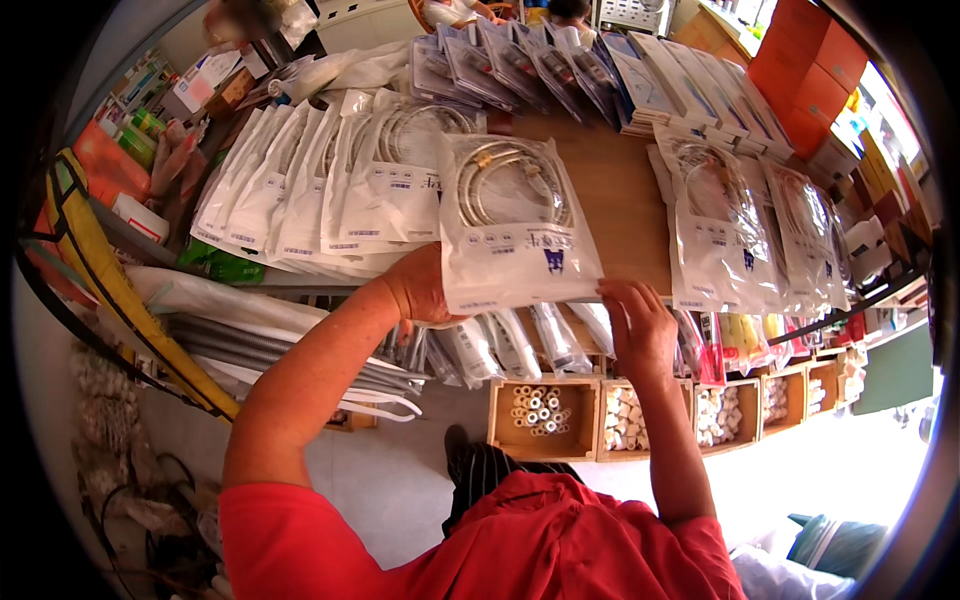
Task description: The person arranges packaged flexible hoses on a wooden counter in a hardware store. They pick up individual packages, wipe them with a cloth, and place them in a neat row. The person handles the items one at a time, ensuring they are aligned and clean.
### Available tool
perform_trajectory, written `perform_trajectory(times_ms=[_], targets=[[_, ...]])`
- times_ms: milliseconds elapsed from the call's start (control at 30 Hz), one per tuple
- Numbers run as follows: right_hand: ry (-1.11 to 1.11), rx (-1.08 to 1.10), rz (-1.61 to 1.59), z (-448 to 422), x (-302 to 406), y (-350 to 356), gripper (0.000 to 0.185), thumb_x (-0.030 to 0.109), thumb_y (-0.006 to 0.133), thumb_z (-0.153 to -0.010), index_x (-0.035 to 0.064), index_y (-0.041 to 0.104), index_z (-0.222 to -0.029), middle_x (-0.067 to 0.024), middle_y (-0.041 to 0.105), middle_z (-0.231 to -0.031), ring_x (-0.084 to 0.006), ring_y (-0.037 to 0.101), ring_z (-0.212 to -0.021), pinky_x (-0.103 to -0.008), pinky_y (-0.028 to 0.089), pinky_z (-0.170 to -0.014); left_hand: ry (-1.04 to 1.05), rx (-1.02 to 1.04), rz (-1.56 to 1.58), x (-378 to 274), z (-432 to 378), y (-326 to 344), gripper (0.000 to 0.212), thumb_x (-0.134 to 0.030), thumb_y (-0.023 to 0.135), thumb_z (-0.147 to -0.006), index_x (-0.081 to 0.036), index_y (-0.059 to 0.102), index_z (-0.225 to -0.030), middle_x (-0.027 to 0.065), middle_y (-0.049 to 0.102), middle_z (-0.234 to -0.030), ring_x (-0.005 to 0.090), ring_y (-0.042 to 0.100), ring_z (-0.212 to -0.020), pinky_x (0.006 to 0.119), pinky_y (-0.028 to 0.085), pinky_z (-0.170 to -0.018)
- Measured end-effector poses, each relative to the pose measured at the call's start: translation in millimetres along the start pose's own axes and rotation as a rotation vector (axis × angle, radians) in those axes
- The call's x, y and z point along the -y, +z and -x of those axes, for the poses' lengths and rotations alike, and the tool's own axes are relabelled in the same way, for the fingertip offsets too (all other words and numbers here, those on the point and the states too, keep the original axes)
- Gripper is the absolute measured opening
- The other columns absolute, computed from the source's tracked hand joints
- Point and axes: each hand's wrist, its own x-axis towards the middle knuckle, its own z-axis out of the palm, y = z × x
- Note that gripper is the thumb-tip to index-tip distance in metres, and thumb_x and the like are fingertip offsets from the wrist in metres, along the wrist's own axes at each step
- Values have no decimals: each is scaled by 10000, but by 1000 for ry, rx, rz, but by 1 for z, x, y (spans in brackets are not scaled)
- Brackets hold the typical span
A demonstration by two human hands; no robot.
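A clear-and-white plastic bag with a coiled braided metal hose inside is held over the front of a wooden tabletop. My left hand grips its lower left side, with most of the fingers hidden behind the bag. At the lower right corner, my right hand has the edge between thumb and fingertips. Left of it, similar bagged hoses lie overlapped in a row. More bagged hoses lie to the right, apart from my right hand.
Blister packs and flat boxes line the table's back. Below the front edge are bagged goods and wooden bins of small white fittings. A yellow strap-like band crosses the left side. A person is at the far back.
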Motion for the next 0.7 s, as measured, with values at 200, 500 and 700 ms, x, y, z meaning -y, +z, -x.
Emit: perform_trajectory(times_ms=[200, 500, 700], targets=[[133, -137, -102, 41, -4, -16, 162, -45, 657, -905, 39, 694, -1039, -129, 707, -1166, -322, 680, -1054, -397, 554, -891, 279, -355, -420, 14, 5, 18, 471, -301, 722, -797, -110, 663, -1223, 111, 661, -1262, 356, 580, -1255, 476, 457, -1079], [949, -205, -1194, 99, 12, 17, 563, 355, 634, -1023, 4, 467, -1429, -154, 584, -1359, -275, 619, -1225, -470, 549, -988, 269, -370, -457, 4, 0, 11, 340, -291, 752, -817, -103, 701, -1096, 93, 670, -1217, 319, 588, -1208, 427, 498, -1027], [1160, -129, -1488, 47, 32, 53, 653, 327, 761, -947, -18, 465, -1416, -156, 602, -1297, -293, 629, -1199, -459, 562, -995, 264, -384, -463, 5, 1, 14, 310, -292, 758, -807, -111, 694, -1051, 81, 680, -1198, 311, 612, -1182, 423, 506, -1015]])
